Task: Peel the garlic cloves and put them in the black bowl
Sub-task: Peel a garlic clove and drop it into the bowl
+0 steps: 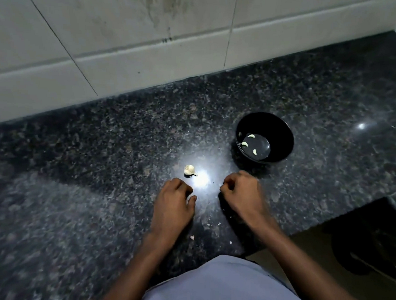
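Left hand (176,199): lower centre, fingers curled under, contents hidden; cannot tell whether it holds anything. Right hand (241,191): likewise, blurred.

Garlic piece (190,170): papery, off-white, lumpy; on countertop (99,156) just above left hand.

Black bowl (264,137): centre right, glossy, round; three pale crescent peeled cloves (244,144) inside.

Risk: polished speckled granite; a clove could slide, or loose skin flakes vanish in the glare.

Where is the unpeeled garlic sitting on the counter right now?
In the head view the garlic lies on the granite counter, just beyond the left hand and left of the black bowl.
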